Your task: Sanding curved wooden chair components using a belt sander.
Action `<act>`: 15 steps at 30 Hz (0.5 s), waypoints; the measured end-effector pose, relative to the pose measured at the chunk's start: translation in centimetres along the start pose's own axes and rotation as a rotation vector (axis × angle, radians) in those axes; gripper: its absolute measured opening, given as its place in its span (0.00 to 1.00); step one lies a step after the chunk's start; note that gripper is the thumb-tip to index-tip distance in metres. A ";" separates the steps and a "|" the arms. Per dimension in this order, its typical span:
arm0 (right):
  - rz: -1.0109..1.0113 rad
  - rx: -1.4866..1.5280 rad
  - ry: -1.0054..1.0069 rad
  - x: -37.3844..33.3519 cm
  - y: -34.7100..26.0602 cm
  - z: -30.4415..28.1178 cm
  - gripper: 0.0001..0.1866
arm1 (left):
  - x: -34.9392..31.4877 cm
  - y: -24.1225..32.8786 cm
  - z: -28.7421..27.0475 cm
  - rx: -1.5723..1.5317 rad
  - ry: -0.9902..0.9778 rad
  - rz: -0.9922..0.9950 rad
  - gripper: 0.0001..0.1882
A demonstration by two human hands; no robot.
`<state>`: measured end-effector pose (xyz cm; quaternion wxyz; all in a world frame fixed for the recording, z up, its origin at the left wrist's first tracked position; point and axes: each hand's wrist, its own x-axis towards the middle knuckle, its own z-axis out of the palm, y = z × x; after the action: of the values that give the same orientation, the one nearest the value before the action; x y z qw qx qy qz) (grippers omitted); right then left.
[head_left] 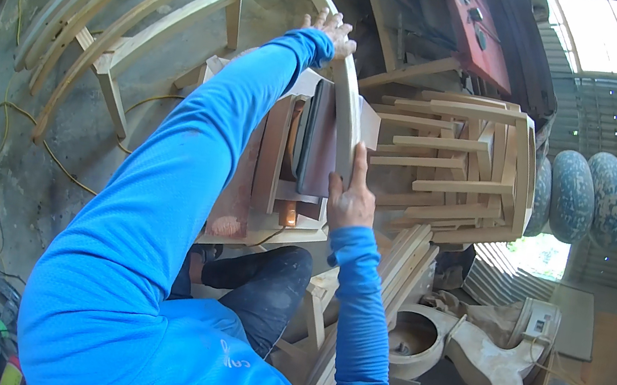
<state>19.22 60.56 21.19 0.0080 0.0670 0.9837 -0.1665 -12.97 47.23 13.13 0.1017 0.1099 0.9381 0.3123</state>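
Observation:
A long curved wooden piece (348, 114) runs along the upright belt of a belt sander (319, 149), its edge against or very close to the belt. Toward its far end, my left hand (332, 34) grips the wood, fingers draped over it. My right hand (353, 202) holds the near end, with the index finger stretched along one side and the thumb on the other. The undersides of both hands are hidden. Below the belt, an orange-brown roller or motor part (288, 214) shows in the wooden housing of the machine.
On the left, several curved wooden slats (118, 38) rest on a wooden frame (178, 20). Stacked wooden frames (464, 165) stand to the right. A large cast machine with a round opening (414, 341) is at lower right. Yellow cord (67, 172) trails over the floor.

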 end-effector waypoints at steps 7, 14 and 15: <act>-0.043 0.205 0.153 -20.7 5.7 0.4 0.45 | -19.1 7.9 3.1 0.231 0.046 0.342 0.41; 0.027 0.101 0.209 -41.5 9.9 0.8 0.45 | -39.0 13.2 6.1 0.077 0.139 0.489 0.42; 0.036 0.100 0.210 -43.9 10.3 0.6 0.46 | -41.0 13.8 6.0 0.050 0.123 0.504 0.42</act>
<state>64.11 64.37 18.90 -0.0955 0.1022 0.9682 -0.2072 29.74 50.36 21.86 -0.0393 0.3235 0.8930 0.3104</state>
